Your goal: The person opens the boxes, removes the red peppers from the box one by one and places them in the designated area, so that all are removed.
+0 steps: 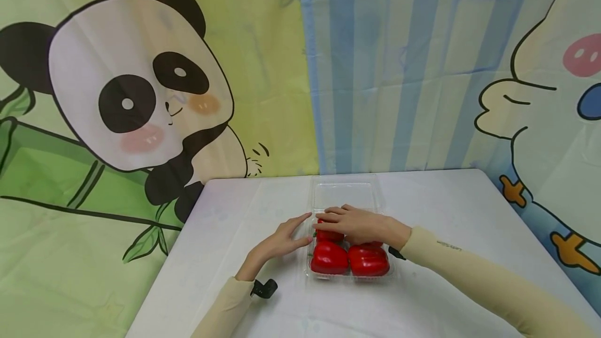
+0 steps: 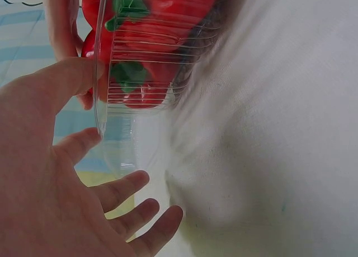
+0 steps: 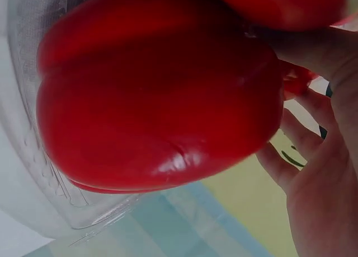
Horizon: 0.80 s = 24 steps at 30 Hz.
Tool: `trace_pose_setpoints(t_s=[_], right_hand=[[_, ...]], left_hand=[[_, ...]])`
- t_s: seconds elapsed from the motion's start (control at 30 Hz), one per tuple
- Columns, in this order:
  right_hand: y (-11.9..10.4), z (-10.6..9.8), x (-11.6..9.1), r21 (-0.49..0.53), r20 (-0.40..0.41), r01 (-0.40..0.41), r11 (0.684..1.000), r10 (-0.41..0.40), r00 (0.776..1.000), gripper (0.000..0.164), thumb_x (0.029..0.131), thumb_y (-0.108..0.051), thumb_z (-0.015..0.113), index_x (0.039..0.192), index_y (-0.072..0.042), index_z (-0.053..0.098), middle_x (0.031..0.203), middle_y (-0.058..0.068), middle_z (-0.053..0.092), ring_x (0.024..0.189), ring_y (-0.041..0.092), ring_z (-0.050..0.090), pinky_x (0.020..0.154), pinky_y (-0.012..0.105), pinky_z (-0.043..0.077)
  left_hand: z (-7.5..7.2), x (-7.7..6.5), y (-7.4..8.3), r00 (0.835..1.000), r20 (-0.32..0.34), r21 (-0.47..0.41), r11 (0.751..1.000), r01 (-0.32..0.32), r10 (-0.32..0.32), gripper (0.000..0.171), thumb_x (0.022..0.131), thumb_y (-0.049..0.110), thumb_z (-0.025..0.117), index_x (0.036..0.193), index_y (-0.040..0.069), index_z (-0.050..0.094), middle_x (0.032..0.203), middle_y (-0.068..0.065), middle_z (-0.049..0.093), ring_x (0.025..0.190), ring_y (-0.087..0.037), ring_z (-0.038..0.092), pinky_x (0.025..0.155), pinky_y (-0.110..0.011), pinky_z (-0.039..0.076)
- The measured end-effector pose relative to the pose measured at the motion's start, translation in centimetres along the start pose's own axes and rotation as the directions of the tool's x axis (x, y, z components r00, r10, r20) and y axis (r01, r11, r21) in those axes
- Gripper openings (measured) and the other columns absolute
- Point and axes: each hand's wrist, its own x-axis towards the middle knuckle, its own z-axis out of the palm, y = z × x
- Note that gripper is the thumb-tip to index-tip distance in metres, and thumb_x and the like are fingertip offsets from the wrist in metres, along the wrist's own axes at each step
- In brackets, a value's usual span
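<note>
Red bell peppers fill a clear plastic clamshell box [image 1: 324, 276]. The front left pepper [image 1: 329, 258] and front right pepper [image 1: 369, 261] show plainly, while the back ones are partly covered by my right hand [image 1: 359, 225]. That hand lies over the back row, its fingers extended across the back left pepper [image 1: 329, 234]. My left hand [image 1: 278, 241] is spread at the box's left side. In the left wrist view, its thumb and index finger touch the box rim [image 2: 100, 100], and the other fingers stand apart. Green stems [image 2: 130, 75] show through the ribbed wall.
The box's clear lid [image 1: 345, 193] lies folded back toward the table's far edge. A white cloth covers the table [image 1: 451, 197]. Behind it hangs a printed curtain [image 1: 263, 67] with a panda and stripes. Dark wrist straps [image 1: 264, 288] sit at both cuffs.
</note>
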Motion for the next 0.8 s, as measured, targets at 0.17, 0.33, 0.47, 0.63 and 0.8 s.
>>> trace_pose_setpoints(t_s=[0.17, 0.33, 0.47, 0.63, 0.8], right_hand=[[-0.18, 0.19, 0.1, -0.032, -0.017, 0.02, 0.999, -0.021, 1.0, 0.082, 0.09, -0.018, 0.073, 0.159, -0.028, 0.029, 0.164, 0.001, 0.032, 0.146, 0.027, 0.037, 0.112, 0.054, 0.042], [-0.33, 0.38, 0.14, -0.032, -0.035, 0.037, 0.999, -0.038, 0.999, 0.085, 0.087, -0.015, 0.076, 0.158, -0.027, 0.031, 0.165, 0.003, 0.031, 0.146, 0.028, 0.038, 0.112, 0.054, 0.043], [-0.37, 0.53, 0.25, -0.05, -0.051, 0.051, 0.997, -0.054, 0.997, 0.084, 0.085, -0.015, 0.078, 0.157, -0.026, 0.034, 0.163, 0.004, 0.034, 0.145, 0.028, 0.039, 0.111, 0.053, 0.044], [-0.3, 0.49, 0.3, -0.078, -0.082, 0.08, 0.994, -0.086, 0.993, 0.078, 0.085, -0.014, 0.077, 0.153, -0.025, 0.04, 0.159, 0.005, 0.041, 0.143, 0.027, 0.041, 0.109, 0.049, 0.047], [-0.06, 0.64, 0.47, -0.089, -0.094, 0.094, 0.992, -0.102, 0.99, 0.078, 0.084, -0.015, 0.078, 0.151, -0.027, 0.04, 0.156, 0.005, 0.043, 0.141, 0.025, 0.042, 0.107, 0.046, 0.049]], left_hand=[[-0.03, 0.03, 0.04, 1.0, -0.002, -0.002, 1.0, -0.005, 0.005, 0.075, 0.095, 0.053, 0.06, 0.159, 0.029, 0.03, 0.161, -0.01, 0.037, 0.148, -0.039, 0.032, 0.114, -0.069, 0.03], [-0.01, 0.01, 0.05, 1.0, 0.0, 0.005, 1.0, 0.006, -0.006, 0.074, 0.095, 0.053, 0.06, 0.159, 0.031, 0.03, 0.161, -0.01, 0.037, 0.148, -0.04, 0.032, 0.113, -0.069, 0.03], [0.02, 0.02, 0.06, 1.0, -0.003, 0.007, 1.0, 0.011, -0.011, 0.074, 0.095, 0.054, 0.06, 0.158, 0.033, 0.03, 0.161, -0.01, 0.037, 0.147, -0.04, 0.032, 0.113, -0.069, 0.03], [0.03, 0.07, 0.04, 1.0, -0.004, -0.002, 1.0, 0.002, -0.002, 0.074, 0.095, 0.053, 0.06, 0.159, 0.031, 0.03, 0.161, -0.01, 0.037, 0.148, -0.04, 0.032, 0.113, -0.07, 0.03], [0.05, 0.09, -0.05, 1.0, -0.001, -0.002, 1.0, -0.012, 0.012, 0.075, 0.095, 0.053, 0.06, 0.159, 0.029, 0.03, 0.161, -0.009, 0.037, 0.148, -0.039, 0.032, 0.113, -0.069, 0.031]])
